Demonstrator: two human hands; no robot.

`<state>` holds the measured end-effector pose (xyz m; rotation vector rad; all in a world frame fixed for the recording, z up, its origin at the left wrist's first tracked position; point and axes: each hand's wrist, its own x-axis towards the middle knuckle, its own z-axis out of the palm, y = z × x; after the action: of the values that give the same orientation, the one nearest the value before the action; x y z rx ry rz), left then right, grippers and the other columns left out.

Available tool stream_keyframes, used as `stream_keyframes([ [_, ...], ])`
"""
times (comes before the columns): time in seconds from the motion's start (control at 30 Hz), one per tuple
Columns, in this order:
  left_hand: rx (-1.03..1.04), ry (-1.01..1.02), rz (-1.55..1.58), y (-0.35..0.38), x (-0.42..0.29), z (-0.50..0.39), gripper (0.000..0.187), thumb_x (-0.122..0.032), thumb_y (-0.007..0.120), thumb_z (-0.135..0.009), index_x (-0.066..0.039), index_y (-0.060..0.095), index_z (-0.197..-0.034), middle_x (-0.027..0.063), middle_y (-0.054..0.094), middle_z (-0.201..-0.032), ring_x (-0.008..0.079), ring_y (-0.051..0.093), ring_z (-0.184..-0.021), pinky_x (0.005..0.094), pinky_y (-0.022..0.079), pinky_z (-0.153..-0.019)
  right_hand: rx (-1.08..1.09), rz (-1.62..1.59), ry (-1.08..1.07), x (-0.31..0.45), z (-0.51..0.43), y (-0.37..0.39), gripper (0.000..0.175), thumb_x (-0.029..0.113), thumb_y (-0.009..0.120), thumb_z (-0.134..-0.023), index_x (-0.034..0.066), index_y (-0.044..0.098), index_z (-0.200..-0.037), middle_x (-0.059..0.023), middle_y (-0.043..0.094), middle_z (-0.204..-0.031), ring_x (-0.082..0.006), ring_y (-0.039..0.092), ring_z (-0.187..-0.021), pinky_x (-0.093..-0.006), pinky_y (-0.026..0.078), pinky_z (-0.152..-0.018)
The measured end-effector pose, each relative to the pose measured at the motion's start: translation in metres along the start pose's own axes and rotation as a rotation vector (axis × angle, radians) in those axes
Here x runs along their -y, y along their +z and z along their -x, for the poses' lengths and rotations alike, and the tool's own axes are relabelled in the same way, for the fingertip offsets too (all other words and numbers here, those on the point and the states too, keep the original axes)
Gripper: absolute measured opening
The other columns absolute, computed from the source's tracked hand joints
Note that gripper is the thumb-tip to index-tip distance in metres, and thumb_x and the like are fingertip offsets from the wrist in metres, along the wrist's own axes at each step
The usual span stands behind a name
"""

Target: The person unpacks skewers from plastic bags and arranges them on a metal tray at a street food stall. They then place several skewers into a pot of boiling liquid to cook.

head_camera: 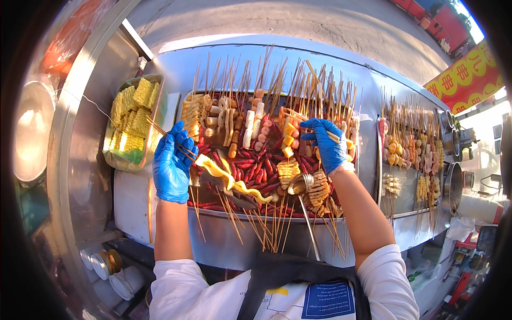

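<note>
My left hand [174, 164], in a blue disposable glove, grips thin bamboo skewers near the left end of a steel pan [240, 215]. Threaded on them are a wavy yellow strip of food [216, 170] and dark flat sheets [242, 200] that look like kelp, hanging low over the pan. My right hand [328, 142], gloved the same way, holds wooden sticks, apparently chopsticks [294, 115], over the pan's right half. Red dried chillies [256, 174] fill the pan's middle. Close to my right hand are yellow cubes on a skewer [288, 140] and a metal ladle [301, 184].
At left stands a lined basket of yellow noodle blocks [134, 116], beside a metal post [66, 160]. Skewer ends jut from the pan's far and near edges. To the right are a second tray of skewers [408, 168], steel pots [453, 186] and a red banner [466, 80] bearing writing.
</note>
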<state>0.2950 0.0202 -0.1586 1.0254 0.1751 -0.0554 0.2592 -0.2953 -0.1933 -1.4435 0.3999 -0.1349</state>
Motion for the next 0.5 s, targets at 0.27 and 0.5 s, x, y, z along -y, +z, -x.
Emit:
stream_keyframes([
  [0.27,0.038,0.009,-0.038,0.008,0.002,-0.006,0.034,-0.027,0.051,-0.091,-0.005,0.056,-0.116,0.0010,0.065,-0.089,0.0108,0.062,-0.077,0.0268,0.053,-0.066,0.165,0.405,-0.372,-0.040,0.000,0.020,0.012,0.010,0.058,-0.084,0.0043,0.064,-0.093,-0.0148,0.064,-0.083,-0.0276,0.062,-0.071,-0.0332,0.048,-0.066],
  [0.5,0.059,0.052,-0.041,0.021,-0.010,-0.020,0.034,-0.027,0.053,-0.090,-0.005,0.057,-0.115,0.0019,0.065,-0.094,0.0123,0.063,-0.081,0.0291,0.053,-0.072,0.220,0.828,-0.570,-0.034,0.008,0.048,0.009,0.008,0.057,-0.083,0.0032,0.059,-0.090,-0.0161,0.060,-0.084,-0.0342,0.060,-0.078,-0.0369,0.049,-0.069],
])
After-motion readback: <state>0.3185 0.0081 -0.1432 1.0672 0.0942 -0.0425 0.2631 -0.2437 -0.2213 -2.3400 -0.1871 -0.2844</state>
